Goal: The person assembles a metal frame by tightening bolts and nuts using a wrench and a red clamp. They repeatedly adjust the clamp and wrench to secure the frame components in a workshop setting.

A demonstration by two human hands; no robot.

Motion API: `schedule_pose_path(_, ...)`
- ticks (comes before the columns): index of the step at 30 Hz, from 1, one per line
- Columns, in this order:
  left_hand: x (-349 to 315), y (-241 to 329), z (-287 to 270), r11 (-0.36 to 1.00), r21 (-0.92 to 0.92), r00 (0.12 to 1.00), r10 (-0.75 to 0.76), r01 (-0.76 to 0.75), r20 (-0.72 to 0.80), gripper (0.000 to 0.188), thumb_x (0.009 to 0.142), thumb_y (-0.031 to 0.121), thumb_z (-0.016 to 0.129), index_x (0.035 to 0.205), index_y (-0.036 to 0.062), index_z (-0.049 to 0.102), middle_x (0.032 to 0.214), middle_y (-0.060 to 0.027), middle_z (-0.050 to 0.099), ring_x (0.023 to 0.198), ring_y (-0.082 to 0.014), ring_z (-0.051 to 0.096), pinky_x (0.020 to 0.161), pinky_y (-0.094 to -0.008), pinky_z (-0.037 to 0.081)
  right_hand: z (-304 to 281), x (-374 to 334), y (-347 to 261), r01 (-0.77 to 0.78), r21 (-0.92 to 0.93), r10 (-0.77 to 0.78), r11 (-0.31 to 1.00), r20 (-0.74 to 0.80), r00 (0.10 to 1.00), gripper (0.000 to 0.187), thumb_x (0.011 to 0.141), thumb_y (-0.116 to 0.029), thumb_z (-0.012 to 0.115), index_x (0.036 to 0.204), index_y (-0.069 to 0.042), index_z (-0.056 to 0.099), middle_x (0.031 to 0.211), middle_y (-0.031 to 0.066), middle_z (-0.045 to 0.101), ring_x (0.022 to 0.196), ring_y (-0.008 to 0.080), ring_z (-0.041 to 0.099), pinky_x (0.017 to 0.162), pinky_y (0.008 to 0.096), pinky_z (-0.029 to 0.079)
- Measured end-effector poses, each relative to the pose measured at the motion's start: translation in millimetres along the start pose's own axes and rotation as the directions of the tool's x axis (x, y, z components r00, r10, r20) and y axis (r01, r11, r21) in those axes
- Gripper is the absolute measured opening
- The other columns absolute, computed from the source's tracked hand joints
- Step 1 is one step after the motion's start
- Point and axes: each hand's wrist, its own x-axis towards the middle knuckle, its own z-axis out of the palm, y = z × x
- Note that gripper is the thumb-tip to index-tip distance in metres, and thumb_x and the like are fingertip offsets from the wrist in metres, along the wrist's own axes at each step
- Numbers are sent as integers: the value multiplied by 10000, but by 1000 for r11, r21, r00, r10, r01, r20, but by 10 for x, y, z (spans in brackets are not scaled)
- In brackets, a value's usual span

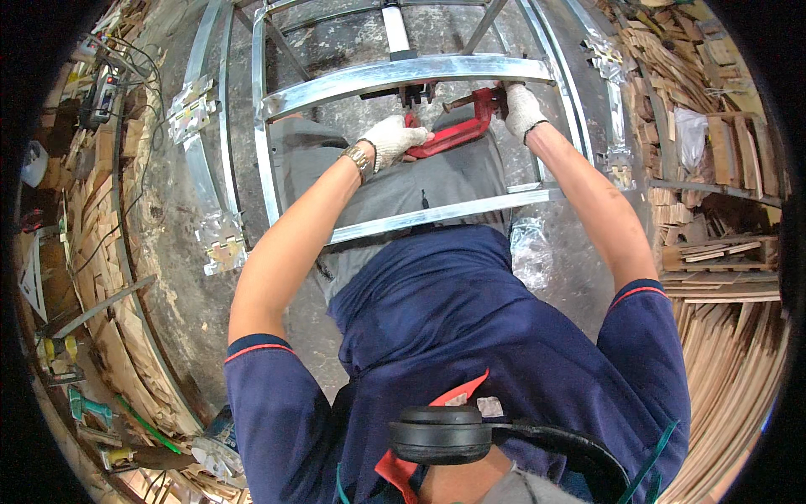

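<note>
A red C-clamp (460, 137) is held between my hands, under the near side of a silvery metal frame's crossbar (344, 90). My left hand (391, 139), in a white knitted glove, is closed on the clamp's left end. My right hand (524, 112), gloved alike, closes at the clamp's right end, close to the frame's right corner; its fingertips are partly hidden. The clamp's rusty screw (457, 104) points left, toward a black bracket (415, 92) under the crossbar. A white tube (395, 32) runs away from the crossbar's far side.
A nearer metal bar (437, 215) of the frame crosses over my lap. Bare metal rails with welded plates (193, 109) lie on the grey floor at both sides. Wood strips (722, 378) are stacked at right. Cables, a power strip (104, 91) and a teal power tool (88, 409) lie at left.
</note>
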Motion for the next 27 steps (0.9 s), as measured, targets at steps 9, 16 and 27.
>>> schedule_pose_path(9,-277,201,-160,999,-2,997,-34,34,-74,407,887,327,778,1064,-19,657,911,-86,698,749,-152,688,615,-299,616,140,-85,49,-62,187,45,980,90,995,247,1032,-230,469,1099,-64,639,961,104,671,825,239,642,735,392,528)
schedule_pose_path(16,-256,296,-109,1000,-13,997,-15,14,-81,393,889,337,769,1035,-9,654,913,-87,694,732,-144,671,590,-294,604,49,-293,-117,-110,284,87,952,90,992,213,1045,-238,464,1120,-89,597,1031,130,638,820,289,645,750,436,550)
schedule_pose_path(27,-263,276,6,994,-2,974,107,-109,-198,301,849,314,745,877,21,681,765,-34,675,660,-126,641,557,-280,511,-23,-317,-118,-177,374,114,910,183,976,235,1066,-283,429,1171,-111,550,1051,134,608,838,320,651,756,462,557)
